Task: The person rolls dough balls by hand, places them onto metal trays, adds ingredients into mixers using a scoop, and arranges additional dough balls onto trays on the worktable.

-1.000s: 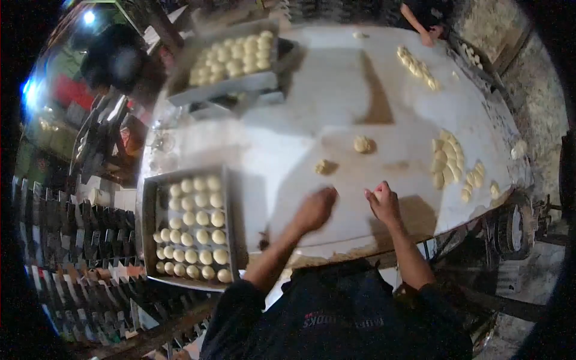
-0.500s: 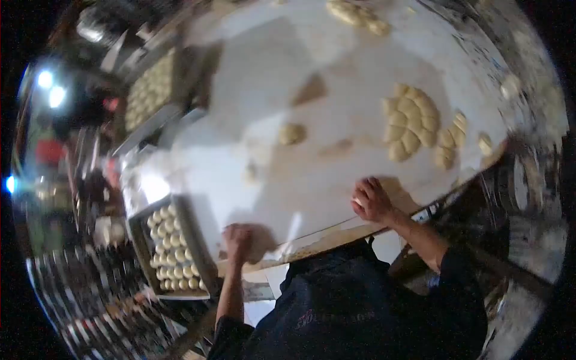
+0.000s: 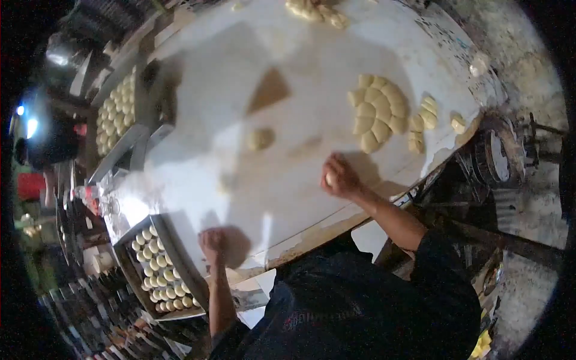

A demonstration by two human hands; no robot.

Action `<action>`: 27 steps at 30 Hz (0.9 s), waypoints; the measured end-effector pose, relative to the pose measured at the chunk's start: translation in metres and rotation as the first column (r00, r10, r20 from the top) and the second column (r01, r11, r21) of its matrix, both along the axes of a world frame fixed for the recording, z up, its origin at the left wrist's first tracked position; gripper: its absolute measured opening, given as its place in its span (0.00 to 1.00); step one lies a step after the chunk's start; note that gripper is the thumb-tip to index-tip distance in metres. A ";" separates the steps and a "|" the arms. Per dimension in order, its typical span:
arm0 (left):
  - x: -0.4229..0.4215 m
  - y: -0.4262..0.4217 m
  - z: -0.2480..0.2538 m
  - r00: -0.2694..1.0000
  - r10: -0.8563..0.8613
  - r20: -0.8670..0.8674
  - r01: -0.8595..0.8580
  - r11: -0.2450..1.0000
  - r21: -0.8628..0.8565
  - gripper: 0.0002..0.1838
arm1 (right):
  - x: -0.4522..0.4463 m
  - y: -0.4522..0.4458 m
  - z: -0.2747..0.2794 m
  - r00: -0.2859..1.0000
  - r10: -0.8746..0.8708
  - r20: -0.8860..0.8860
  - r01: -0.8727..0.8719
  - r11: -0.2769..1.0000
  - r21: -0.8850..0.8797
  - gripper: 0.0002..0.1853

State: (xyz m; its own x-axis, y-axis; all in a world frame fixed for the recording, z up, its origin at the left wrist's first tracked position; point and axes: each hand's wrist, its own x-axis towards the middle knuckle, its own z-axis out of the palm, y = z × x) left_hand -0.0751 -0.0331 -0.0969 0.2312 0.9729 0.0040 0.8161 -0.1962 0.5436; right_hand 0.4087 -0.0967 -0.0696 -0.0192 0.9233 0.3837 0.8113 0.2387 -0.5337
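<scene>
My right hand (image 3: 342, 176) is closed around a dough ball (image 3: 329, 179), whose pale surface shows beside the thumb, over the white work table (image 3: 300, 198). Near the front left of the tabletop, my left hand (image 3: 213, 243) is curled with its fingers turned down, and whatever it may hold is hidden. Beyond the right hand lies a cluster of cut dough pieces (image 3: 378, 111), with a smaller group (image 3: 423, 123) to its right. A single dough lump (image 3: 261, 139) sits mid-table. Left of my left hand is a tray (image 3: 191, 273) with rows of dough balls (image 3: 159, 264).
Another tray of dough balls (image 3: 117, 114) stands at the far left. More dough (image 3: 318, 12) lies at the table's far end. A person (image 3: 54, 138) is at the left, beyond a plastic bottle (image 3: 90, 195). Stacked dark trays (image 3: 90, 312) fill the lower left.
The view has shifted, so the table and dough appear further left. My right hand stays closed on the dough ball, and my left hand remains curled low over the table.
</scene>
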 end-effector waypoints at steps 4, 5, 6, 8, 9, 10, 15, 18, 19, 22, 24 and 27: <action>0.064 0.048 0.027 1.000 0.012 -0.008 -0.010 0.966 0.259 0.16 | -0.044 0.061 -0.009 0.964 -0.267 -0.011 0.266 0.955 0.132 0.08; 0.080 0.049 0.015 0.989 0.062 0.131 -0.105 0.929 0.355 0.12 | -0.060 0.066 -0.018 0.908 -0.415 -0.060 0.418 0.907 0.049 0.08; 0.088 0.046 0.008 0.788 0.269 0.553 -0.304 0.952 -0.030 0.08 | -0.073 0.064 -0.029 0.865 -0.468 -0.184 0.477 0.879 0.006 0.08; 0.087 0.022 -0.010 0.908 0.048 0.416 -0.032 0.998 -0.046 0.13 | -0.087 0.034 -0.056 0.849 -0.433 -0.303 0.452 0.892 -0.009 0.11; 0.078 -0.003 -0.047 0.967 -0.157 0.199 0.086 0.942 0.325 0.19 | -0.078 0.010 -0.046 0.960 -0.282 -0.003 0.281 0.960 -0.009 0.12; 0.076 -0.028 -0.050 0.931 0.018 0.364 -0.001 0.999 -0.048 0.24 | -0.062 -0.003 -0.069 0.975 -0.178 -0.133 0.187 0.980 0.060 0.11; -0.065 -0.053 0.105 0.868 0.045 0.494 0.108 0.955 -0.277 0.24 | 0.015 0.007 0.002 0.948 -0.282 0.146 0.294 0.607 -0.738 0.14; -0.200 -0.024 0.129 0.912 0.088 0.401 -0.157 0.977 0.141 0.25 | -0.141 0.053 0.093 0.715 -0.689 -0.117 0.346 0.495 -0.797 0.15; -0.248 -0.008 0.127 0.950 0.214 0.227 -0.278 0.909 0.310 0.26 | -0.162 0.069 0.073 0.719 -0.644 -0.261 0.283 0.614 -0.736 0.14; -0.367 0.040 0.101 0.825 0.565 0.010 -0.544 0.790 0.283 0.23 | -0.321 0.124 0.076 0.828 0.006 -0.561 -0.360 0.773 -0.522 0.13; -0.403 0.051 0.084 0.772 0.606 -0.189 -0.588 0.795 0.150 0.26 | -0.461 0.143 0.120 0.781 0.400 -0.479 -0.553 0.800 -0.233 0.14; -0.427 0.040 0.056 0.829 0.542 -0.137 -0.518 0.837 0.179 0.33 | -0.614 0.158 0.149 0.558 0.743 -0.370 -0.781 0.621 0.070 0.18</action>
State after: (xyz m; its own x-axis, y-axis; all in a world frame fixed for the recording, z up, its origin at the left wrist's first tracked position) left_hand -0.5024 0.0073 -0.0408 -0.3113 0.9390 0.1461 0.8932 0.2366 0.3825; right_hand -0.2052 0.0611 0.0796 -0.6232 0.6549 0.4275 0.1153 0.6176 -0.7780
